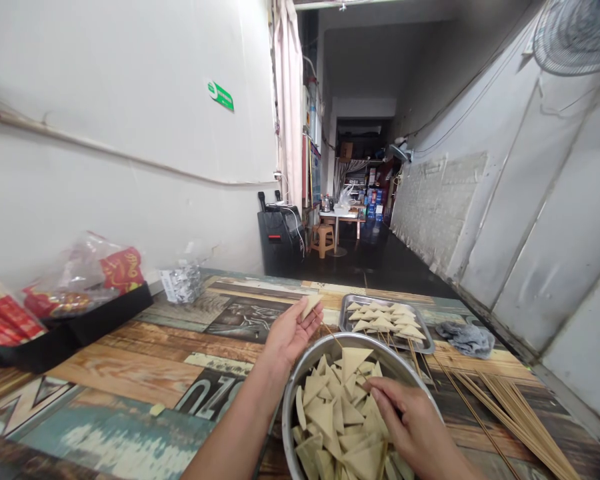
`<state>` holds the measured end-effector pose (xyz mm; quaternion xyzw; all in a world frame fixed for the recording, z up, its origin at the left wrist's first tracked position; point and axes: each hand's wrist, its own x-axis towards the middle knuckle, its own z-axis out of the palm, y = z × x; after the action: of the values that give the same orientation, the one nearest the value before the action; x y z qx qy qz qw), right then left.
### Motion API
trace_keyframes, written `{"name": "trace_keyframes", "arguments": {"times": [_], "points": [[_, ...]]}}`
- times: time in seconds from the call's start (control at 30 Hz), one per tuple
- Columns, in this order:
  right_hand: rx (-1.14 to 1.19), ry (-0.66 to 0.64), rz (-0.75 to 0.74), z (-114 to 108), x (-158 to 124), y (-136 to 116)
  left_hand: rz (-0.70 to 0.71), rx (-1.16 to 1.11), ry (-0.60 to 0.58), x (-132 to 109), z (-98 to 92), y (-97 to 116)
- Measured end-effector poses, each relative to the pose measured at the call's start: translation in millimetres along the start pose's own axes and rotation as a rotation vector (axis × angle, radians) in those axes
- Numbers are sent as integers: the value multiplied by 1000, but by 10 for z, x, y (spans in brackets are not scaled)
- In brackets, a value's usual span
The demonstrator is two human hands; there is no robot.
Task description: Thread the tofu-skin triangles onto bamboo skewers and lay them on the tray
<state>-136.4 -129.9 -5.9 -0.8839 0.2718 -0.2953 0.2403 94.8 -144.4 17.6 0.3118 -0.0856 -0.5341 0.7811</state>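
My left hand (294, 330) pinches a pale triangular piece of tofu (310, 306) between thumb and fingers, above the far left rim of a round metal basin (291, 387). The basin holds a heap of similar tofu triangles (323, 423). My right hand (405, 417) is closed over the basin's right side. Its fingertips line up with a thin bamboo skewer (333, 335) that points up and left toward my left hand. One larger triangle (355, 362) lies along the skewer's line; whether it is threaded on, I cannot tell.
Behind the basin, a metal tray (433, 343) holds skewered triangles. Loose bamboo skewers (517, 417) lie at the right, near a grey cloth (467, 338). Black containers (55, 350) with packets stand left, by a clear bag (181, 283) of silvery packets. A small scrap (157, 409) lies on the wood-patterned table (115, 373).
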Motion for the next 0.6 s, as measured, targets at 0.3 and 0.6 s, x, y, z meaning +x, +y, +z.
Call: {"name": "trace_keyframes", "arguments": {"times": [0.3, 0.6], "points": [[-53, 50, -38, 11, -13, -11, 5, 20, -4, -32, 27, -48], [-61, 31, -31, 16, -11, 13, -11, 43, -29, -77, 52, -100]]}}
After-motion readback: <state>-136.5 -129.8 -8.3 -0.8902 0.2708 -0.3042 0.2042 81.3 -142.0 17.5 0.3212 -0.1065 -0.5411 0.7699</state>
